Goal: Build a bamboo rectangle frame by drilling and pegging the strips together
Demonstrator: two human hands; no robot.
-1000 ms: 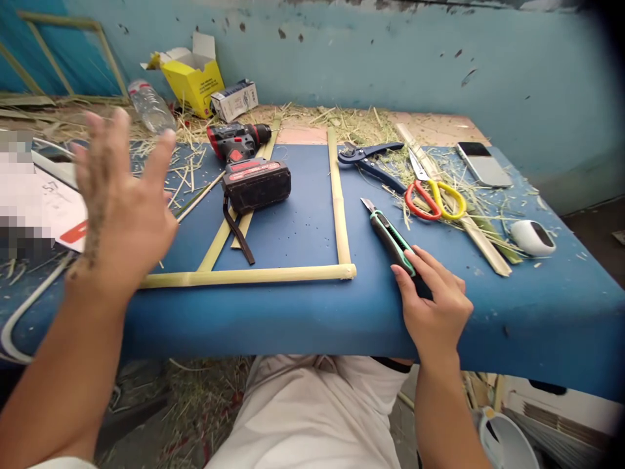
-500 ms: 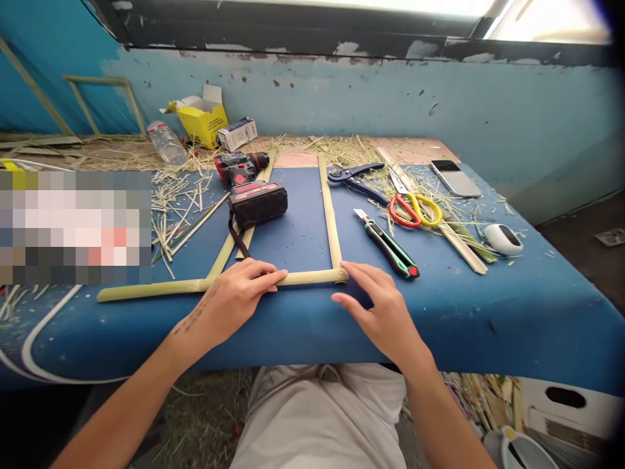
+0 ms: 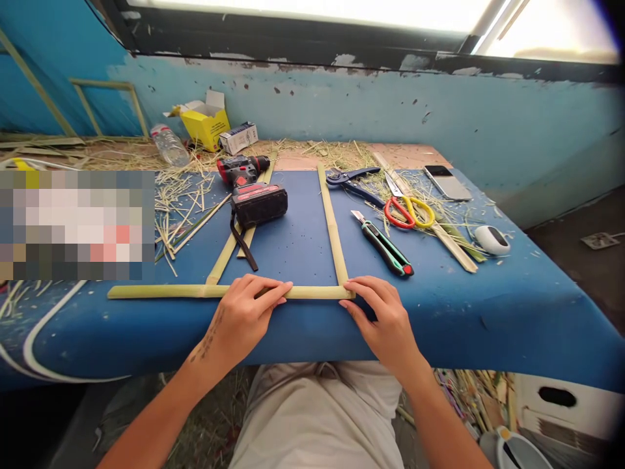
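Both grips, my left hand and right hand, press loosely open-fingered on the bamboo strip, whose long axis runs left-right along the tabletop edge.

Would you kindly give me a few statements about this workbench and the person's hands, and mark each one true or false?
1. Both hands rest on the near horizontal bamboo strip: the left hand along its middle, the right hand at the corner. True.
2. The right hand holds the utility knife. False: the knife lies on the blue mat, apart from both hands.
3. The cordless drill lies across the left upright bamboo strip. True.
4. The red-and-yellow scissors lie left of the drill. False: they lie to its right, beyond the knife.
5. A plastic bottle lies near the yellow box. True.
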